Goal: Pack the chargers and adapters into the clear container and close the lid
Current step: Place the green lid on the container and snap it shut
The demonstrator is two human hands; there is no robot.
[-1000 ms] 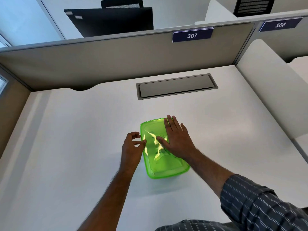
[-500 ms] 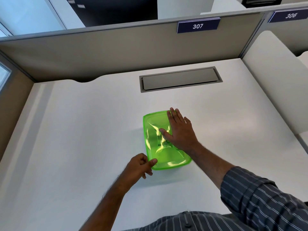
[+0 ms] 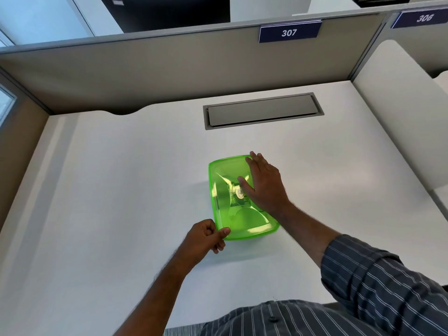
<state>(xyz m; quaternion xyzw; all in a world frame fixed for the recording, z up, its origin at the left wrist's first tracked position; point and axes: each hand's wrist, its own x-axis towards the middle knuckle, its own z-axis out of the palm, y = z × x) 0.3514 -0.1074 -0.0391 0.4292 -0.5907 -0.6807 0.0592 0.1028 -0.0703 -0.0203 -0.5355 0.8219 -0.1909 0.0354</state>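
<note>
- Left hand (image 3: 205,238): grip pinched on the green lid (image 3: 228,175) at its 7 o'clock corner, thumb on top.
- Right hand (image 3: 264,187): grip released, palm and fingers pressed flat on the lid's 3 o'clock side.
- The lidded container (image 3: 252,235) sits mid-bench (image 3: 116,190); contents blurred.
- Cable hatch (image 3: 263,110) at 12 o'clock, well apart.

We cannot make out the contents under the green lid (image 3: 240,219); our right hand (image 3: 265,187) hides its far right corner, and the 306 sign (image 3: 423,18) is blurred.
</note>
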